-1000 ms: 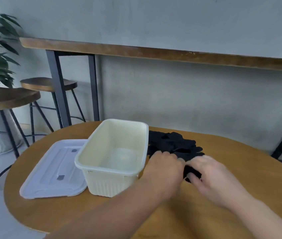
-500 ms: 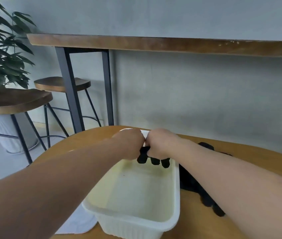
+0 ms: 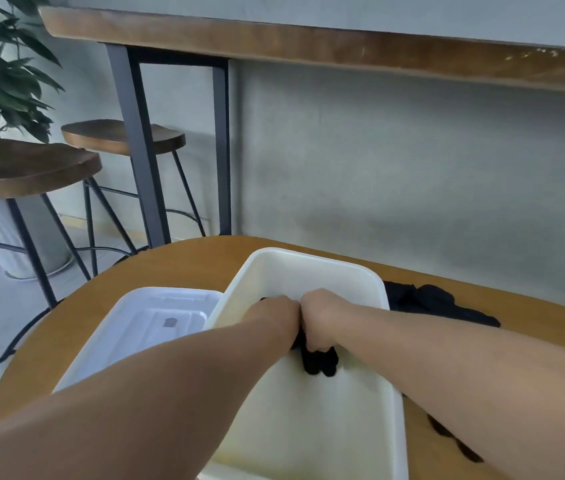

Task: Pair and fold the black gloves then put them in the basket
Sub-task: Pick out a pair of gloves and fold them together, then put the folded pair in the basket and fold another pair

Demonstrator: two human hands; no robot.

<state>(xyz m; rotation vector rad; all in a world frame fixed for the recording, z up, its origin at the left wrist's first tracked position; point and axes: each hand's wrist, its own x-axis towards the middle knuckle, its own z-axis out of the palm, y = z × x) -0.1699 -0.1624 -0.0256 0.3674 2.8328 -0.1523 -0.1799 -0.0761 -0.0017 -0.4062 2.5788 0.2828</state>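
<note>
— So where are the gloves [image 3: 321, 362]?

— Bunched in the basket [image 3: 312, 271], a soft black wad hanging down from both fists; its long axis is hard to tell.

— And the grip?

— Left hand [image 3: 276, 315] and right hand [image 3: 322, 315] are both clenched round the wad, knuckles touching.

— Materials?

— Smooth cream plastic basket, rectangular, on a round wooden surface [image 3: 170, 268]. White lid [image 3: 156, 317] just beside it; more black fabric [image 3: 437, 303] lies at its right.
</note>
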